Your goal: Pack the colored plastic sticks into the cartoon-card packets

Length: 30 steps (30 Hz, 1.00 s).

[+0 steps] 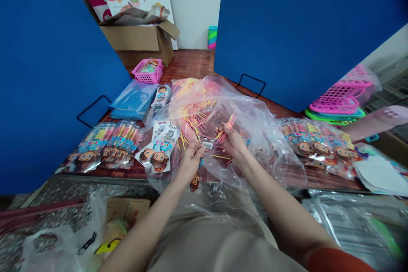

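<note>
My left hand [190, 158] is closed on the mouth of a small printed packet [205, 144] with a cartoon face at its lower end. My right hand [233, 139] pinches a small bundle of thin pink and yellow sticks [227, 128] right beside the packet's opening. Both hands hover over a big crumpled clear plastic bag [255, 123] holding a loose heap of the same sticks [194, 110]. Flat empty packets [159, 146] lie just left of my left hand.
Filled packets lie in rows at the left [108, 142] and at the right [318, 144]. Blue bags [134, 100], a pink basket [147, 71] and an open cardboard box [140, 38] stand behind. Blue partitions [47, 72] flank the wooden table [191, 61]. Stacked baskets [338, 102] sit at right.
</note>
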Motion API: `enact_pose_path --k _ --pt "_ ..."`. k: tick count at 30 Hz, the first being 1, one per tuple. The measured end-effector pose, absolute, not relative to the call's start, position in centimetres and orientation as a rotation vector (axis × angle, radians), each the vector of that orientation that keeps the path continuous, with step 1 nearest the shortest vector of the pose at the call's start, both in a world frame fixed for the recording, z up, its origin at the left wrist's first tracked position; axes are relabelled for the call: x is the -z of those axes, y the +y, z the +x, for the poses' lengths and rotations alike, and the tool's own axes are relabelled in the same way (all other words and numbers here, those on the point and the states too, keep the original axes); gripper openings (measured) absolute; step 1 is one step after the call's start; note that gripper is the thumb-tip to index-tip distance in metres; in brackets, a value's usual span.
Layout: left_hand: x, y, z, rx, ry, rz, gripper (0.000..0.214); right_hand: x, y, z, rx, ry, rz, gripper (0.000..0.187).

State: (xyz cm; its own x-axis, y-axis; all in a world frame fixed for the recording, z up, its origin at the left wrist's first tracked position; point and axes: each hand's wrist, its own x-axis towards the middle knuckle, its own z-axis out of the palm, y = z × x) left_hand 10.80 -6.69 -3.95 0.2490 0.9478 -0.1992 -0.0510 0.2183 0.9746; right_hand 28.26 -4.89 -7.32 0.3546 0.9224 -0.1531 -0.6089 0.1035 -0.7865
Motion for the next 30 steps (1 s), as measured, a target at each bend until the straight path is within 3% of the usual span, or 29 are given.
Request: enact_pose_path --k 11,30 --pt "3.4 -7.3 11.2 -0.768 1.008 1.021 0.036 -0.6 -6.9 26.2 -0.97 -0.706 -0.811 0.025" --pt "3.1 -7.1 11.7 -0.892 0.967 0.877 0.031 1.0 -8.3 24.4 -1.017 -0.938 -0.962 0.033"
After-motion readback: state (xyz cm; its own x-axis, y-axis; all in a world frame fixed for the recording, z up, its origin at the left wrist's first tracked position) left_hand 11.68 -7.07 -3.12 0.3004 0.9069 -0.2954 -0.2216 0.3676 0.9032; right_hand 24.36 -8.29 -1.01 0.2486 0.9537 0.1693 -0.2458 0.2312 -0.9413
